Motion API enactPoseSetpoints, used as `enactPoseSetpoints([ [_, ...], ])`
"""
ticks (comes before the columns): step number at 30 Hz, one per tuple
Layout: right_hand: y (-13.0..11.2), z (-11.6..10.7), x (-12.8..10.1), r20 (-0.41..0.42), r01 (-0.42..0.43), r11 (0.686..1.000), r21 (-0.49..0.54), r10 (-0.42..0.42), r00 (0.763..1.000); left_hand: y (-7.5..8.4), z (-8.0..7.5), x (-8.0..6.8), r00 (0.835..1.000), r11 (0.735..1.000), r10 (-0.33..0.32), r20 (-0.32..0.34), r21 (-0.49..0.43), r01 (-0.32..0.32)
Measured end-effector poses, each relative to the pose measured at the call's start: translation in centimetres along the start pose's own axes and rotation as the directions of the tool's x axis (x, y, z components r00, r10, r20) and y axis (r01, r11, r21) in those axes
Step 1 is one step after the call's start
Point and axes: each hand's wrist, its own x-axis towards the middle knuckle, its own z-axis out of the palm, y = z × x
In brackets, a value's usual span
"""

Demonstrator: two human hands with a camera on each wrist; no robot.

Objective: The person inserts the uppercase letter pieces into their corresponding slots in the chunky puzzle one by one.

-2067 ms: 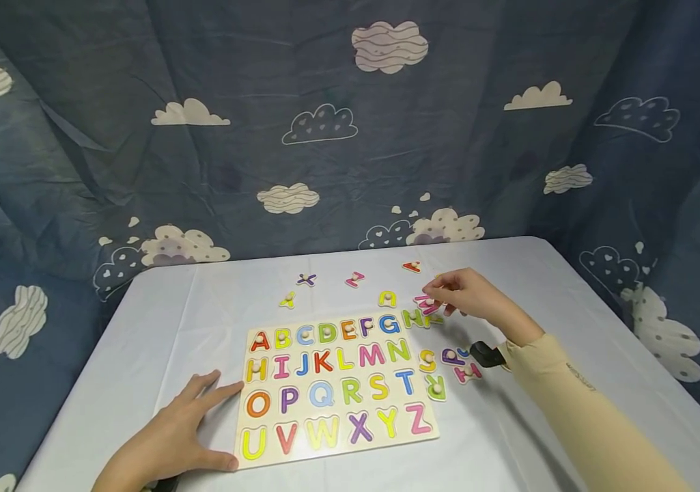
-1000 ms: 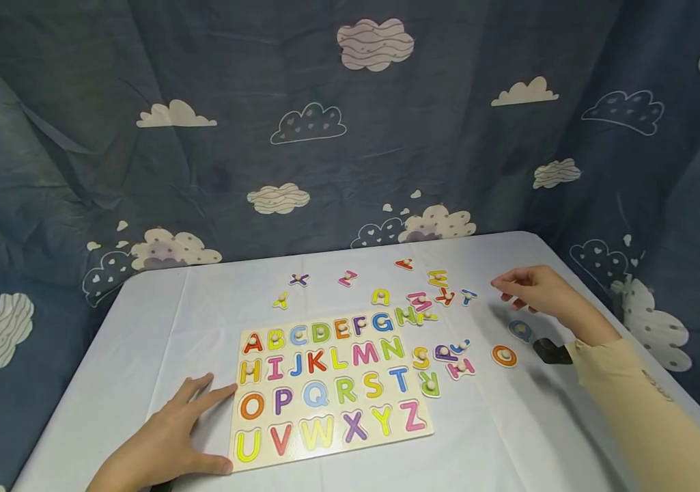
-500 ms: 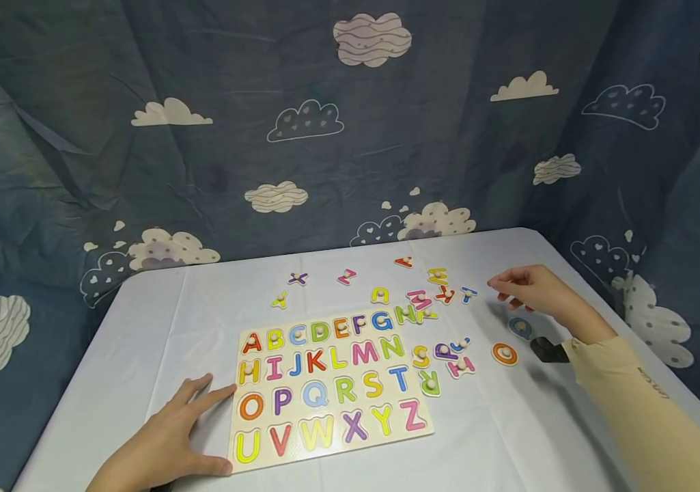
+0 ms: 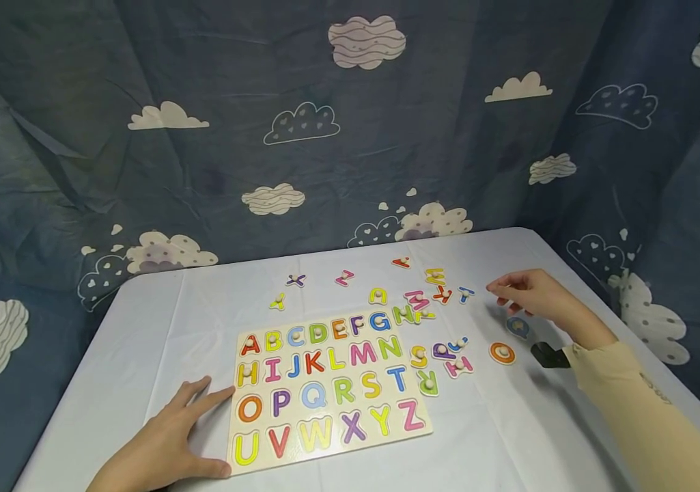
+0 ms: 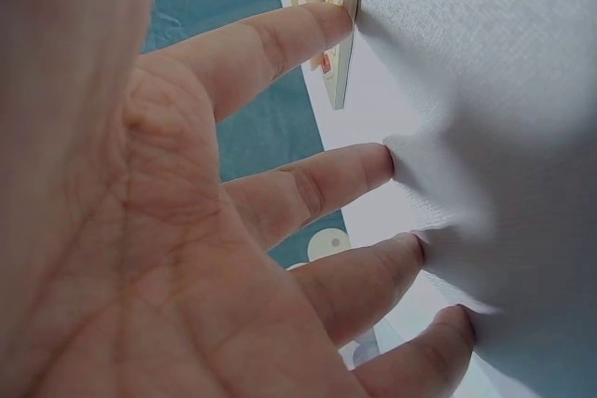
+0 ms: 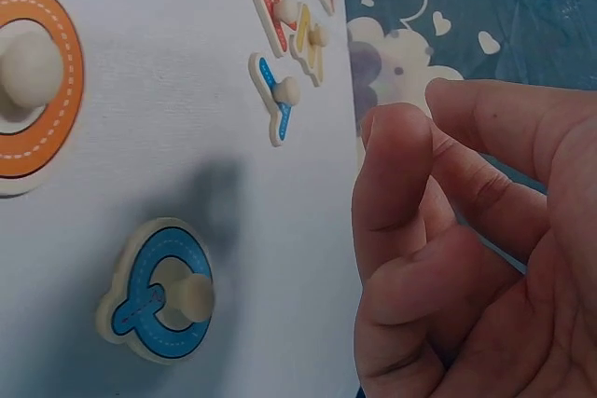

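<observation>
Little moved since half a second ago: right hand (image 4: 537, 294) lowered a touch and still hovering at the far right of the table (image 4: 153, 342), empty, fingers loosely curled with thumb near fingertips (image 6: 396, 151), pinching nothing. Two seconds back, over the cluster of loose letters beside the board's far right corner; since then, swung out to the right, with the blue Q (image 4: 518, 326) and the orange O (image 4: 502, 352) now lying on the cloth where none lay before. Blue Q just below the hand, apart from it, knob up; orange O nearer and slightly left, well clear of the fingers.

Left hand (image 4: 165, 444) unchanged, spread flat on the cloth at the near left, thumb and forefinger (image 5: 280, 39) touching the left edge of the alphabet board (image 4: 325, 389).

Board in the middle of the table, slots mostly bare, a few pegged pieces seated in the top row. Blue T (image 4: 465, 294), red Y (image 4: 444, 295) and yellow E (image 4: 435, 276) just left of the right hand; more loose letters (image 4: 442, 352) strewn off the board's right edge and along the far side. Cloud-print curtain (image 4: 325, 123) behind.
</observation>
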Motion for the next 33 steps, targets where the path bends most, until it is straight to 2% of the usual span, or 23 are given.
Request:
enactPoseSetpoints([
  [9,0.0,0.9,-1.1,-0.025,0.02,1.0,-0.016,-0.021,0.999,0.0,0.1,-0.2,1.0,1.0,-0.008,-0.013,-0.009,0.008],
  [19,-0.7,6.5,-5.2,-0.057,0.111,0.993,-0.048,-0.113,0.992,-0.1,0.1,-0.2,1.0,1.0,-0.002,-0.009,-0.008,0.002],
  [22,-1.3,7.9,-6.2,-0.038,0.146,0.989,-0.037,-0.148,0.988,-0.1,0.1,-0.1,1.0,1.0,-0.009,-0.003,-0.006,0.009],
  [27,-1.8,9.4,-6.9,-0.014,0.225,0.973,-0.049,-0.226,0.974,-0.1,0.0,-0.1,1.0,1.0,-0.002,-0.008,0.005,0.002],
  [33,-1.6,10.5,-7.1,-0.011,0.282,0.955,-0.09,-0.284,0.959,0.0,0.0,0.0,1.0,1.0,-0.007,-0.005,0.002,0.007],
])
